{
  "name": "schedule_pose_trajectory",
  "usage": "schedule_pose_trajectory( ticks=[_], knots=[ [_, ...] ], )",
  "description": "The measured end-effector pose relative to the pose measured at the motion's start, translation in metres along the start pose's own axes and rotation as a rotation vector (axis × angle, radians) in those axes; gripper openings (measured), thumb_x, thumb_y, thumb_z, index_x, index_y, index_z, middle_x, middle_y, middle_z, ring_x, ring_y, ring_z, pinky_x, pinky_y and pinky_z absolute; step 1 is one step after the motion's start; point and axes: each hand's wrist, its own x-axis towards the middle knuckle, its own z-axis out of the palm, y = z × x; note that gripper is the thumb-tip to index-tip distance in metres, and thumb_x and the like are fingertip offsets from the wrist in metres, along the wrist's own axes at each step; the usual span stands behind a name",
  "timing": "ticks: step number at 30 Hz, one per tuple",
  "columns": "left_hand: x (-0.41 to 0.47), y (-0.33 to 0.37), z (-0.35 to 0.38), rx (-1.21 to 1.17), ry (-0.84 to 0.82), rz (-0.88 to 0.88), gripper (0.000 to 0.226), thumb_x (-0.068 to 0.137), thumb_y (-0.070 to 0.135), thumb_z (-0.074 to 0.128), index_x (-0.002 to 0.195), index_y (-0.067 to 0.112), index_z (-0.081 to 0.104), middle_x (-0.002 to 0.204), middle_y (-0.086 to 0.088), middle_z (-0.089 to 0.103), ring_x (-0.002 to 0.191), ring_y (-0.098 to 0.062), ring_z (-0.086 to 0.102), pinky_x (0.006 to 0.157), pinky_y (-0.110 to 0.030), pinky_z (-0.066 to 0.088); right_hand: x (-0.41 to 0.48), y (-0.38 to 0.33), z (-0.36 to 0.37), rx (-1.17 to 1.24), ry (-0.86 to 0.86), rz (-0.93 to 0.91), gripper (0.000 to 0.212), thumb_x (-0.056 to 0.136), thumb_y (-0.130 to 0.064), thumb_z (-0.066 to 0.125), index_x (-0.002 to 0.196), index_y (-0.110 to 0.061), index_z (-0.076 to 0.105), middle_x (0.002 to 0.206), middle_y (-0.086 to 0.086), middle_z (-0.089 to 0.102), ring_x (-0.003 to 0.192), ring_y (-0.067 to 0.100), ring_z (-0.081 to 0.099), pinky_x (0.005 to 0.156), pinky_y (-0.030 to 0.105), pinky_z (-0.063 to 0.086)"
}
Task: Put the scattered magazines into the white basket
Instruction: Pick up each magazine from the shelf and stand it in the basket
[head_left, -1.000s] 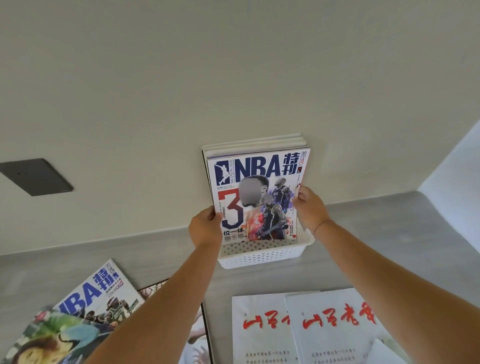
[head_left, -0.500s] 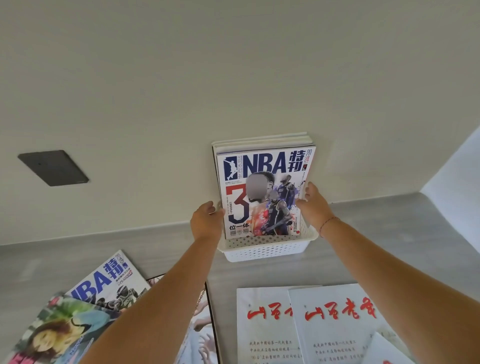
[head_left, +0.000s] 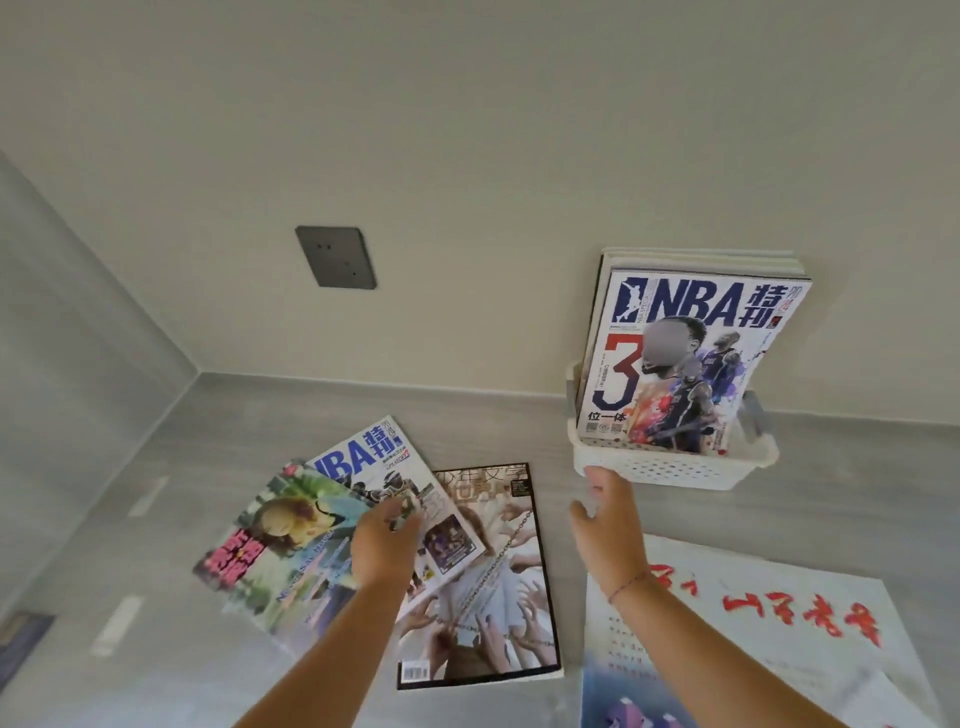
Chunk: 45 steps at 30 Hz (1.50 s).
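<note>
Several magazines (head_left: 685, 364) stand upright in the white basket (head_left: 670, 470) at the back edge of the counter (head_left: 291, 410), propped by the wall (head_left: 467, 156) — my left hand (head_left: 387, 543) lies over the loose NBA magazine (head_left: 358, 454), grip too blurred to tell, my right hand (head_left: 608, 519) slack and empty beside the basket

The white basket (head_left: 670, 470) has little dot holes all over its walls. The front magazine in it (head_left: 691, 364) is white with blue NBA lettering, a big red-and-navy 3, and players in purple and navy over an orange splash. Second NBA magazine (head_left: 363, 457) is the same white and blue. The one next to it (head_left: 280, 551) is mostly green with red-pink lettering. The black-bordered magazine (head_left: 493, 597) is all pale hands on a brownish background. White papers (head_left: 779, 613) carry red brush characters. The surface (head_left: 260, 415) is grey with faint streaks, the wall (head_left: 467, 130) is cream, and the wall plate (head_left: 336, 257) is dark grey. The thin string bracelet (head_left: 626, 584) is red.
</note>
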Motion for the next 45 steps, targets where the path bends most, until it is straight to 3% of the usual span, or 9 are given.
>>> schedule_pose_trajectory(
  ticks=[5,11,13,18,24,33,38,42,45],
  knots=[
    [0.000,-0.079,-0.071,0.051,0.229,-0.202,0.038,0.083,0.022,0.064,0.119,0.009,0.061,0.122,-0.018,0.058,0.102,-0.037,0.059,0.089,-0.047,0.050,-0.021,-0.032,0.081,-0.126,-0.341,-0.150,0.038,0.090,-0.019,0.056,0.126,-0.015,0.047,0.126,-0.001,0.049,0.097,0.000,0.052,0.074,0.001,0.038],
    [0.003,-0.123,-0.113,-0.101,0.219,-0.379,0.029,0.081,0.023,0.066,0.105,0.007,0.062,0.110,-0.022,0.062,0.088,-0.034,0.061,0.073,-0.041,0.054,-0.023,-0.065,0.154,-0.306,-0.619,-0.214,0.057,0.091,-0.026,0.054,0.143,-0.017,0.031,0.147,0.004,0.040,0.074,-0.005,0.047,0.079,0.017,0.045],
    [0.006,-0.125,-0.119,-0.190,0.203,-0.379,0.015,0.080,0.020,0.067,0.086,0.009,0.059,0.098,-0.022,0.065,0.071,-0.027,0.058,0.056,-0.031,0.047,-0.023,-0.070,0.171,-0.309,-0.648,-0.183,0.060,0.091,-0.023,0.055,0.144,-0.017,0.029,0.148,0.005,0.039,0.095,0.008,0.058,0.086,0.026,0.049],
    [0.013,-0.122,-0.124,-0.412,0.144,-0.339,0.015,0.078,0.014,0.071,0.088,0.015,0.061,0.085,-0.007,0.070,0.067,-0.018,0.066,0.045,-0.021,0.047,-0.026,-0.068,0.191,-0.411,-0.568,-0.184,0.057,0.087,-0.027,0.058,0.140,-0.020,0.036,0.139,0.002,0.050,0.113,0.020,0.057,0.097,0.045,0.049],
    [0.018,-0.124,-0.133,-0.602,0.112,-0.433,0.015,0.077,0.017,0.074,0.077,0.015,0.059,0.074,-0.004,0.068,0.060,-0.019,0.065,0.034,-0.018,0.045,-0.032,-0.059,0.192,-0.413,-0.548,-0.120,0.054,0.085,-0.028,0.061,0.135,-0.021,0.042,0.113,0.001,0.051,0.098,0.019,0.059,0.083,0.038,0.057],
    [0.017,-0.106,-0.123,-0.638,-0.101,-0.375,0.004,0.083,0.016,0.068,0.084,0.014,0.071,0.070,-0.004,0.073,0.055,-0.020,0.068,0.049,-0.028,0.053,-0.040,-0.046,0.178,-0.191,-0.616,-0.014,0.032,0.086,-0.020,0.063,0.116,-0.011,0.058,0.080,-0.010,0.055,0.073,0.004,0.053,0.060,0.010,0.039],
    [0.016,-0.070,-0.120,-0.523,-0.261,-0.255,0.007,0.083,0.025,0.067,0.086,0.020,0.071,0.082,0.003,0.075,0.068,-0.017,0.068,0.056,-0.031,0.054,-0.025,-0.046,0.144,0.261,-0.589,0.230,0.039,0.083,-0.013,0.067,0.114,-0.026,0.046,0.104,0.002,0.067,0.091,0.015,0.065,0.074,0.026,0.051],
    [0.011,-0.029,-0.104,-0.431,-0.400,-0.104,0.012,0.086,0.028,0.063,0.092,0.021,0.070,0.063,0.011,0.069,0.042,0.001,0.056,0.040,-0.015,0.045,-0.006,-0.035,0.094,0.368,-0.481,0.248,0.021,0.085,0.003,0.060,0.100,-0.011,0.061,0.082,0.006,0.069,0.059,0.007,0.067,0.049,0.020,0.053],
    [0.007,0.005,-0.083,-0.347,-0.431,-0.014,0.017,0.088,0.029,0.060,0.096,0.018,0.071,0.082,-0.004,0.072,0.065,-0.017,0.060,0.063,-0.027,0.050,0.007,-0.022,0.047,0.298,-0.327,0.169,0.015,0.085,0.002,0.061,0.091,-0.010,0.066,0.067,-0.005,0.072,0.056,0.004,0.067,0.053,0.018,0.053]
  ],
)
